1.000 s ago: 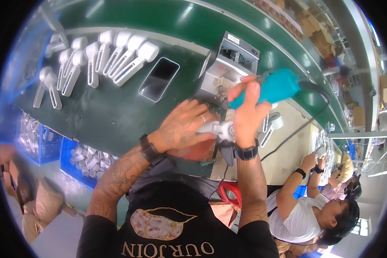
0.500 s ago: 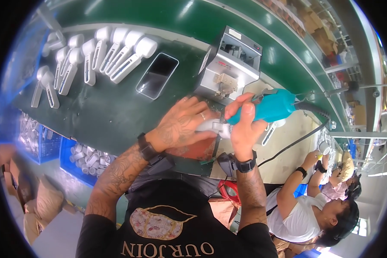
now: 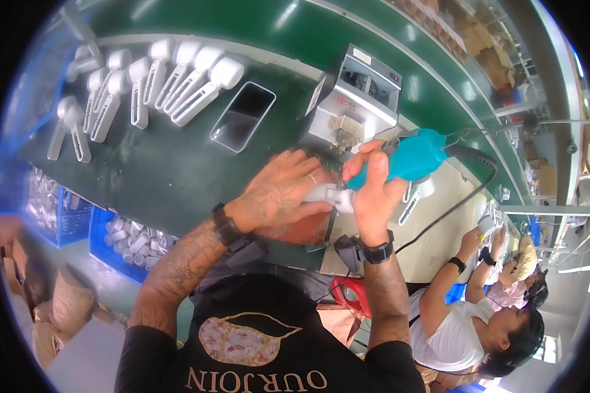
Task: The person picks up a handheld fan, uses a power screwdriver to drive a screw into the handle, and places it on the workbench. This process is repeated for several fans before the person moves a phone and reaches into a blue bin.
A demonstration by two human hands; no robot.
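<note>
My left hand (image 3: 275, 188) is closed around a white plastic part (image 3: 328, 194) with a hinge-like joint, held just above the bench in front of me. In my right hand (image 3: 378, 200) is a teal electric screwdriver (image 3: 410, 157), gripped near its front. It lies slanted, and its tip end meets the white part's right side. My fingers hide the bit itself. Directly beyond both hands sits a grey metal box-shaped machine (image 3: 347, 114) with an opening on top, probably a screw feeder.
White plastic handles with round heads (image 3: 196, 88) stand in rows at the far left, beside a phone (image 3: 244, 118). Blue bins of white parts (image 3: 134, 242) sit at the left edge. A black cable (image 3: 449, 213) curves on the right, near a co-worker (image 3: 452, 327).
The screwdriver's rear end has tilted up slightly, and its cable has shifted a little. Both hands keep nearly the same place and hold.
</note>
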